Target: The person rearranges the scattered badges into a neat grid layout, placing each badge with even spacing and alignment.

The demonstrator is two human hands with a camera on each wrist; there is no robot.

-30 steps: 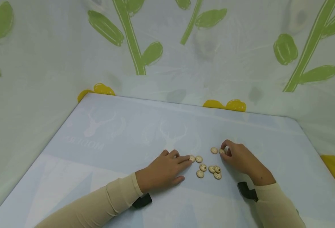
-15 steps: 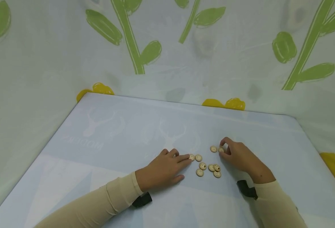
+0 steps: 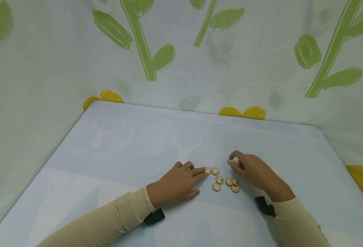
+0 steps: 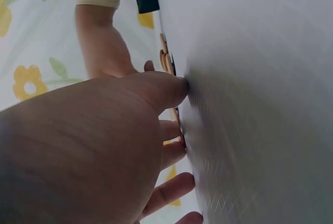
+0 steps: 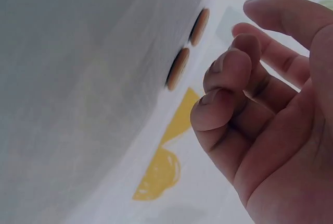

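Observation:
Small round wooden discs with faces drawn on them lie on the table. My left hand point(image 3: 178, 181) rests flat with fingers spread, its fingertips touching one disc point(image 3: 208, 170). Beside that lies another disc point(image 3: 215, 171). My right hand point(image 3: 255, 171) hovers at two discs farther back. Its thumb and index finger stand apart about the left one point(image 3: 231, 162); the other is partly hidden behind the hand. In the right wrist view, both discs point(image 5: 178, 69) lie on the table, apart from the right hand's fingers point(image 5: 213, 109).
Nearer me lie a pair of discs point(image 3: 219, 179) and a cluster of discs point(image 3: 235, 188), some overlapping. The pale table point(image 3: 132, 137) has printed deer heads. A curtain point(image 3: 181, 89) with green leaves hangs behind its far edge.
My right hand has shifted left, from the right disc of the back pair to the left one. My left hand has stayed in place on its disc.

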